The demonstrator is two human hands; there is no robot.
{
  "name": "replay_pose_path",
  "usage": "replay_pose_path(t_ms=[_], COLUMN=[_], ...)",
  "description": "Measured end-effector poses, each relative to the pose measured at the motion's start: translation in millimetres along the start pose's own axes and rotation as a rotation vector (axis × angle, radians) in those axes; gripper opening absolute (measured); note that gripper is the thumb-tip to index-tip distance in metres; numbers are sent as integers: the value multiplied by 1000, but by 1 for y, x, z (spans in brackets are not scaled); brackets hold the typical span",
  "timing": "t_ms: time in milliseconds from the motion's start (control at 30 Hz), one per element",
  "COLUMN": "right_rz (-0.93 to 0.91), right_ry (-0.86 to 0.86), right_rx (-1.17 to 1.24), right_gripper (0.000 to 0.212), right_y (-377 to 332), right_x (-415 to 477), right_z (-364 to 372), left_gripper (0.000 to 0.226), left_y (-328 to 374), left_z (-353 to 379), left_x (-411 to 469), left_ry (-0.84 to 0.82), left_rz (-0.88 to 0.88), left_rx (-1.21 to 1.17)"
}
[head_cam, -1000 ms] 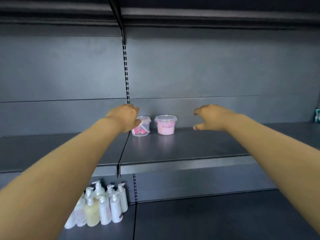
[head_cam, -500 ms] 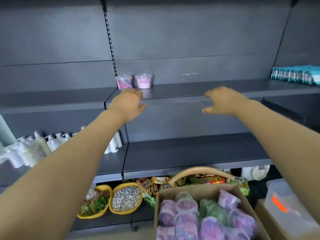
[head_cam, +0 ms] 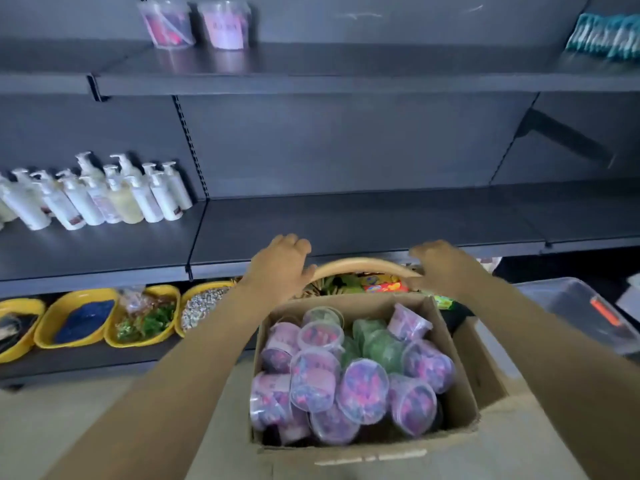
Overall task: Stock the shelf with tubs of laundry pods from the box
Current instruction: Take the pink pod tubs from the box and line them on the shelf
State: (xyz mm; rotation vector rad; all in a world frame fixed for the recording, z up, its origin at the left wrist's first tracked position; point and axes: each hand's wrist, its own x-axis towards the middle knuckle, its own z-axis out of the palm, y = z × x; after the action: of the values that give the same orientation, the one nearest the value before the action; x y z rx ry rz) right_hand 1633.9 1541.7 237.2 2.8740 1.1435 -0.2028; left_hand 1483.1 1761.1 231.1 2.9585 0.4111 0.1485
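Both of your hands have come down from the upper shelf since a second ago, and your view has dropped with them, so the cardboard box (head_cam: 446, 344) now fills the lower middle. Your left hand (head_cam: 278, 266) and right hand (head_cam: 441, 268) hover empty above the box's far edge, fingers loosely spread and gripping nothing, each in front of one end of the curved wicker basket handle (head_cam: 363, 263); whether they touch it you cannot tell. Below them the open box is heaped with clear lidded tubs of laundry pods (head_cam: 313, 379), mostly pink and purple, a few green, lying on their sides and tilted. Two more tubs (head_cam: 197, 24) stand upright just beside each other on the upper shelf (head_cam: 346, 72), with teal packets (head_cam: 604, 36) well apart at its right end. White pump bottles (head_cam: 100, 195) crowd the left of the middle shelf (head_cam: 363, 230). Yellow trays (head_cam: 79, 320) of dry goods line the bottom shelf, and a clear plastic bin (head_cam: 585, 313) sits right of the box.
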Motion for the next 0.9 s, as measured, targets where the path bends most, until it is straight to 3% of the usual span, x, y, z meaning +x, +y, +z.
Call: replay_pose_path(t_ms=[200, 300, 433, 533, 633, 767, 833, 900], right_rz=[-67, -74, 22, 161, 244, 444, 579, 655], right_ry=[-215, -307, -326, -321, -290, -247, -287, -308], right_rx=[73, 37, 113, 178, 285, 506, 649, 687], right_gripper=[41, 49, 51, 46, 50, 43, 54, 82], right_y=[38, 51, 75, 90, 100, 105, 106, 109], right_x=[41, 54, 65, 71, 75, 91, 98, 106], right_z=[97, 134, 168, 188, 215, 251, 270, 302], left_gripper=[48, 46, 43, 38, 56, 29, 27, 27], left_y=[-5, -5, 3, 14, 19, 18, 20, 20], left_z=[112, 148, 175, 184, 197, 218, 226, 232], left_x=[12, 14, 21, 26, 24, 27, 29, 29], left_ry=[-218, -371, -448, -441, -365, -334, -286, -239], left_rz=[-138, -226, -281, -363, -440, -527, -545, -580], left_rx=[-119, -112, -115, -219, -341, -365, -383, -389])
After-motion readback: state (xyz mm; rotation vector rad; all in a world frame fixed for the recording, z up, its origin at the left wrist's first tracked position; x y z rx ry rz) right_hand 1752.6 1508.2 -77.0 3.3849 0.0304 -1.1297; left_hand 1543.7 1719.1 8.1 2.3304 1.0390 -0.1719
